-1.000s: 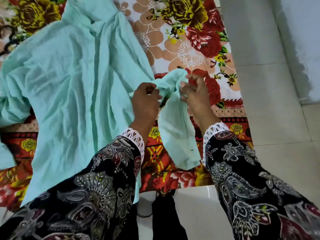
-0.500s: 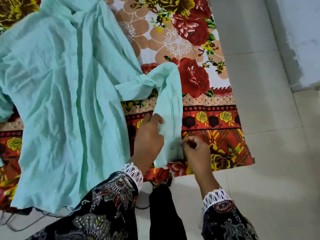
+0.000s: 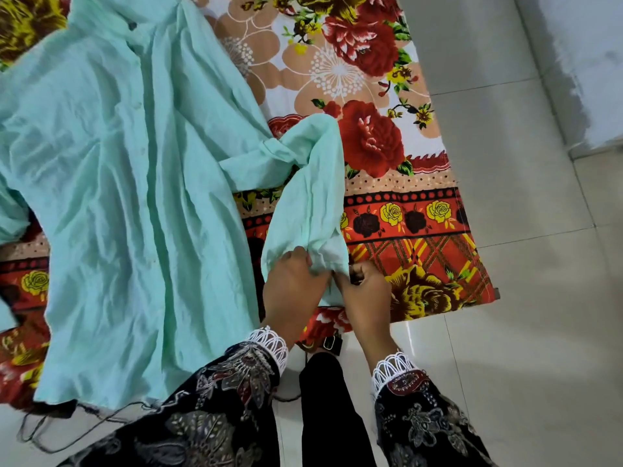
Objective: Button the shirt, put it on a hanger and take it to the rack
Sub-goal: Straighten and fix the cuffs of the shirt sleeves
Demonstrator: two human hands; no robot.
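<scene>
A mint-green shirt [image 3: 118, 183] lies spread front up on a floral sheet [image 3: 397, 203], its button placket running down the middle. Its right sleeve [image 3: 310, 190] bends out and down toward me. My left hand [image 3: 291, 291] pinches the sleeve's cuff on its left side. My right hand [image 3: 365, 291] grips the same cuff on its right edge, fingers curled. The two hands almost touch. No hanger or rack is in view.
The floral sheet ends at a corner [image 3: 492, 294] on the pale tiled floor [image 3: 505, 332]. A white wall base [image 3: 580, 79] runs at the far right. Loose dark threads [image 3: 67, 429] trail off the shirt's hem. My patterned sleeves and dark trouser leg fill the bottom.
Both hands slid down the sleeve from its fold to the cuff and came closer together. The view tilted down toward the sheet's near edge.
</scene>
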